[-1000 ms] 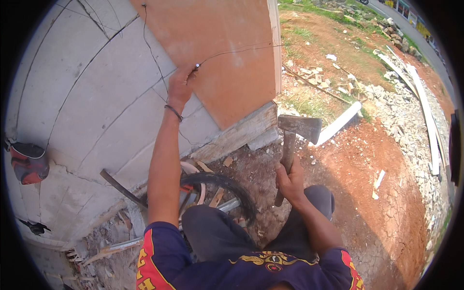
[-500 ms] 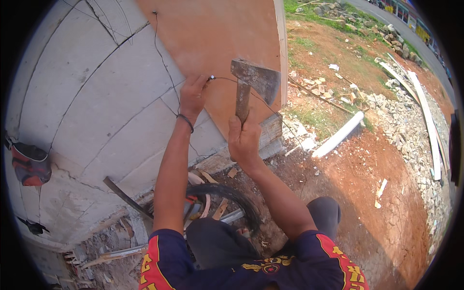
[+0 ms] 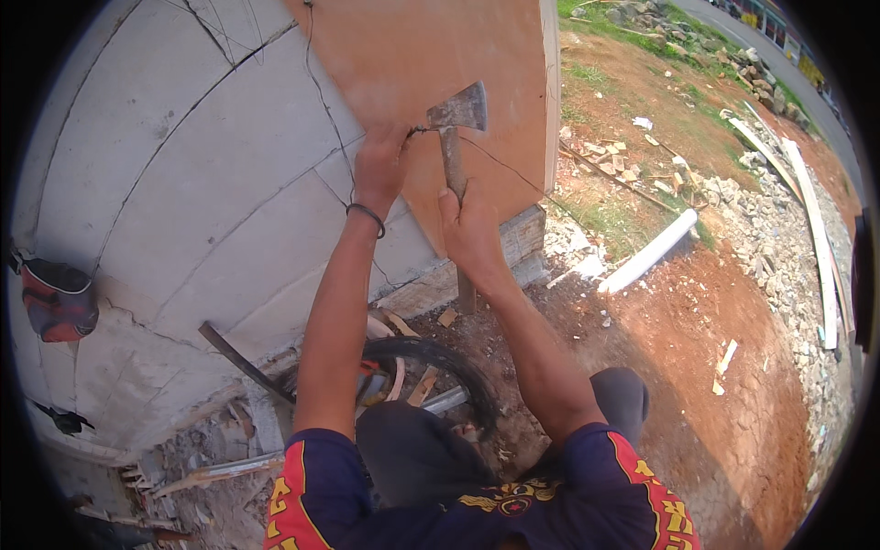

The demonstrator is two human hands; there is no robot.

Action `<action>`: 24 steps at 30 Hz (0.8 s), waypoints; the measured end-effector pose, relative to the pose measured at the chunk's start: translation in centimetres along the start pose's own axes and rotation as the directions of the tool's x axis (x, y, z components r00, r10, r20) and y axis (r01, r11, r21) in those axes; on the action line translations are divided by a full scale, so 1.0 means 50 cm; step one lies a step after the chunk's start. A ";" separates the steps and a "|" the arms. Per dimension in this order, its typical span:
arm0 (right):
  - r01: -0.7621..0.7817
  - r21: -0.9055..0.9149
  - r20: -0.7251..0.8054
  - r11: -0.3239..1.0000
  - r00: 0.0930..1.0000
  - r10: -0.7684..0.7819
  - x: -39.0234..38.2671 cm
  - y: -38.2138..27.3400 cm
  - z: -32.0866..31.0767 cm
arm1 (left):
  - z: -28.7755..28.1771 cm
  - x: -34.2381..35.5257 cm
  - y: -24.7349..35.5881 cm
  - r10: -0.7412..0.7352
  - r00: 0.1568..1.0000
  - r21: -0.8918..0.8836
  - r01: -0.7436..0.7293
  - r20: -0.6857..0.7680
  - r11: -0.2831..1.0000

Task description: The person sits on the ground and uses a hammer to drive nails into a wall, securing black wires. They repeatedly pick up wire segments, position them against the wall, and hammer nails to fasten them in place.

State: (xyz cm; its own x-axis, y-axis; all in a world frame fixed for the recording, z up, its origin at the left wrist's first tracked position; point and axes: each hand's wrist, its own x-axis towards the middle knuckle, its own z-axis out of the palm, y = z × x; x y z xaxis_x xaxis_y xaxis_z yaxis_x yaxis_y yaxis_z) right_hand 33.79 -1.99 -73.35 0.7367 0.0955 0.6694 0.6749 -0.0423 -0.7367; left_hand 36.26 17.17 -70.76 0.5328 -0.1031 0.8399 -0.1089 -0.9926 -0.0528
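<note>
- Operator: dark shirt (image 3: 403,504) with red and yellow sleeve panels; dark trousers (image 3: 414,451), knees bent. Both forearms extend forward and up toward the wall face.
- Right hand (image 3: 471,229): clamped around the wooden handle of a hatchet (image 3: 453,160), thumb laid along the shaft. The lower end of the handle projects beneath the fist.
- Hatchet position: head uppermost, in front of the board. Cutting edge faces right; the blunt back faces left, just beside the left fingertips. Contact between the head and the board cannot be determined.
- Left hand (image 3: 379,172): fingers drawn together, pinched on a dark wire (image 3: 510,166) near the board's left edge. The part inside the grip is hidden. A dark band (image 3: 366,218) encircles the wrist.
- Wire routing: from the left fingertips, behind the hatchet, then right and downward across the board.
- Orange-brown board (image 3: 431,50): flat against the grey block wall (image 3: 220,165).
- Thin dark cord (image 3: 323,96): runs down the wall from the upper part of the board and meets the left wrist.
- Wall base: black curved tube (image 3: 445,355) on the ground; dark bar (image 3: 236,357), tilted, near the wall.
- Far left: red and black pouch (image 3: 58,302) against the wall.
- Right side: white pipe (image 3: 649,252) on reddish soil (image 3: 678,367).
- Beyond: pale rubble (image 3: 747,225), long white strips (image 3: 812,234) and, farthest, a grey road (image 3: 765,38).
</note>
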 end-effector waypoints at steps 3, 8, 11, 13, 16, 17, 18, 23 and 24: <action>-0.154 0.073 0.108 0.985 0.983 0.145 0.006 -0.001 -0.053 | -0.001 0.001 0.002 -0.034 0.999 0.074 0.033 0.014 0.997; 0.105 0.759 -0.285 0.643 0.941 0.182 -0.002 -0.024 -0.044 | 0.007 -0.008 -0.008 -0.057 0.998 0.013 0.057 0.021 0.998; -0.071 -0.117 0.092 0.991 0.992 0.082 0.005 -0.025 0.013 | 0.010 -0.014 -0.025 -0.066 0.997 0.001 0.066 0.048 0.998; -0.106 -0.048 0.065 0.993 0.992 0.109 0.003 -0.010 0.012 | 0.010 -0.008 -0.030 -0.055 0.997 -0.001 0.055 0.048 0.999; -0.021 0.117 -0.059 0.993 0.998 0.028 -0.018 0.021 -0.043 | -0.005 -0.004 0.001 -0.160 0.980 -0.023 0.164 0.116 0.986; -0.013 0.325 -0.107 0.946 0.993 0.050 -0.028 0.027 -0.054 | -0.018 -0.013 0.023 -0.252 0.963 -0.130 0.263 0.098 0.956; 0.040 0.508 -0.185 0.861 0.981 0.064 -0.034 0.029 -0.056 | -0.028 -0.025 0.058 -0.383 0.917 -0.220 0.398 0.109 0.891; 0.034 0.574 -0.177 0.818 0.981 0.084 -0.011 0.021 0.010 | -0.147 -0.187 0.219 -0.558 0.641 -0.258 0.747 0.528 0.613; -0.123 0.292 0.048 0.948 0.992 0.114 0.003 0.023 0.011 | -0.155 -0.206 0.231 -0.539 0.676 -0.232 0.706 0.502 0.670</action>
State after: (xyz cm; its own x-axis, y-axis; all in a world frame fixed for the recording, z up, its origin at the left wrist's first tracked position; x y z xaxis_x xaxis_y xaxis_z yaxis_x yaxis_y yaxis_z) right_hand 34.63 -1.48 -74.15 0.8061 0.1379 0.5755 0.5369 0.2385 -0.8092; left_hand 23.00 7.26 -75.83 0.8402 0.4338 0.3255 0.1088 -0.7228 0.6824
